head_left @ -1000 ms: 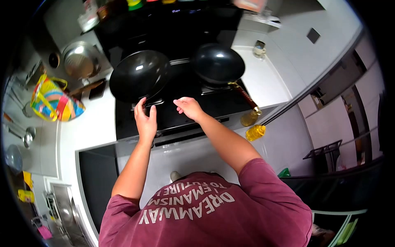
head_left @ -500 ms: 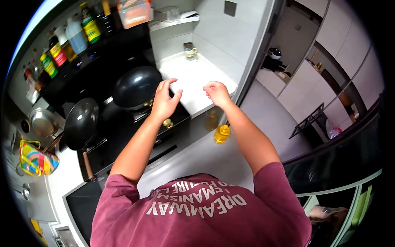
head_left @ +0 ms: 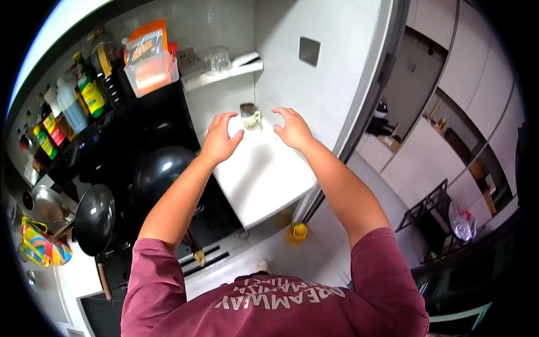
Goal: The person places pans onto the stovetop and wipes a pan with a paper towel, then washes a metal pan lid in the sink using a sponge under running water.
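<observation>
My left hand is raised over the left side of the white counter, its thumb and fingers apart with nothing between them. To the right, my right hand is held at about the same height, thumb and fingers also apart and empty. A glass mug with a handle stands upright at the counter's back corner, between the two hands in view. Neither hand appears to touch it. Left of my left forearm, a black wok rests on the black stove, partly hidden by that arm.
A second wok sits farther left. Sauce bottles and a plastic box with packets line the ledge above the stove. A small wall shelf holds a glass container. A yellow oil bottle stands on the floor.
The view has swung right, from the woks to the corner counter. Both hands have moved away from over the stove front toward the mug. My right hand's fingers have opened.
</observation>
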`<action>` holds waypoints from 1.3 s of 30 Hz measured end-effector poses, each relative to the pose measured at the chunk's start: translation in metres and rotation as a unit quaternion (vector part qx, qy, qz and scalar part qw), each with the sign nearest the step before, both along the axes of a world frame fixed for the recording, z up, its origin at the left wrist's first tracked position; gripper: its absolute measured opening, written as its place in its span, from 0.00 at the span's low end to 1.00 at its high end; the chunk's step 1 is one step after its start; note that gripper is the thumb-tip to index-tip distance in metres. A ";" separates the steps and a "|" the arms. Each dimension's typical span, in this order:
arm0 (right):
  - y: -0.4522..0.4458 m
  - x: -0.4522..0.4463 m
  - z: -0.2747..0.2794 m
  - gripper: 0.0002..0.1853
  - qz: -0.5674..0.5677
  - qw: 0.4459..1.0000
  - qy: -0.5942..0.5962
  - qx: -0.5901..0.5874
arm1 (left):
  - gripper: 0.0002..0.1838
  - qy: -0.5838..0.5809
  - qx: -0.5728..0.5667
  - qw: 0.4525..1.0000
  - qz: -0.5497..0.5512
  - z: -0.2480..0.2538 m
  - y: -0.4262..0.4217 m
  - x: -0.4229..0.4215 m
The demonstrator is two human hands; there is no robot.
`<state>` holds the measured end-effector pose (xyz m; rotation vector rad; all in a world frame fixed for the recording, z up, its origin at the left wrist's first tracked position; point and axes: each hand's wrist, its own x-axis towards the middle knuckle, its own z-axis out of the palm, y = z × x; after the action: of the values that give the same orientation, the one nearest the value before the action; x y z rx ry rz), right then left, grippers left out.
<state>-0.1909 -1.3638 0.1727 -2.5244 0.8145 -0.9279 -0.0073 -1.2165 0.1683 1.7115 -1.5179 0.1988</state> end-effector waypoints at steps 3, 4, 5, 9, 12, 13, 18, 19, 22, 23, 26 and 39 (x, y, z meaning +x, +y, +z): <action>-0.047 0.024 0.031 0.24 0.002 0.998 0.018 -0.062 | 0.28 0.006 -0.031 0.999 0.003 0.018 -0.056 0.025; -0.060 0.031 0.041 0.25 0.006 0.997 0.023 -0.077 | 0.29 0.005 -0.038 0.999 0.005 0.026 -0.070 0.030; -0.072 0.038 0.049 0.25 0.010 0.996 0.026 -0.090 | 0.29 -0.003 -0.047 0.999 0.013 0.032 -0.084 0.037; -0.124 0.083 0.069 0.27 0.021 0.984 0.042 -0.172 | 0.29 -0.038 -0.068 0.996 0.039 0.043 -0.137 0.072; -0.177 0.128 0.074 0.26 0.041 0.967 0.031 -0.248 | 0.28 -0.058 -0.075 0.994 0.063 0.041 -0.168 0.097; -0.191 0.141 0.072 0.26 0.044 0.964 0.035 -0.262 | 0.28 -0.049 -0.074 0.994 0.064 0.035 -0.175 0.106; -0.264 0.210 0.062 0.24 0.059 0.965 0.064 -0.246 | 0.28 -0.059 -0.070 0.992 0.092 0.032 -0.209 0.146; -0.276 0.225 0.059 0.24 0.057 0.962 0.067 -0.259 | 0.27 -0.043 -0.062 0.992 0.099 0.032 -0.215 0.151; -0.308 0.265 0.050 0.20 0.052 0.953 0.111 -0.278 | 0.26 0.026 -0.027 0.992 0.117 0.032 -0.228 0.151; -0.314 0.275 0.050 0.19 0.060 0.954 0.139 -0.260 | 0.25 0.055 -0.008 0.991 0.123 0.035 -0.229 0.145; -0.326 0.299 0.062 0.18 0.057 0.950 0.201 -0.233 | 0.23 0.100 -0.040 0.988 0.109 0.025 -0.245 0.150; -0.349 0.323 0.084 0.24 0.036 0.945 0.157 -0.285 | 0.12 0.257 -0.153 0.950 0.086 -0.017 -0.230 0.115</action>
<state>0.1319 -1.7125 0.2566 -3.2435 0.5888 -0.8384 0.1080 -1.4469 0.1518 1.4933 -0.9061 0.0637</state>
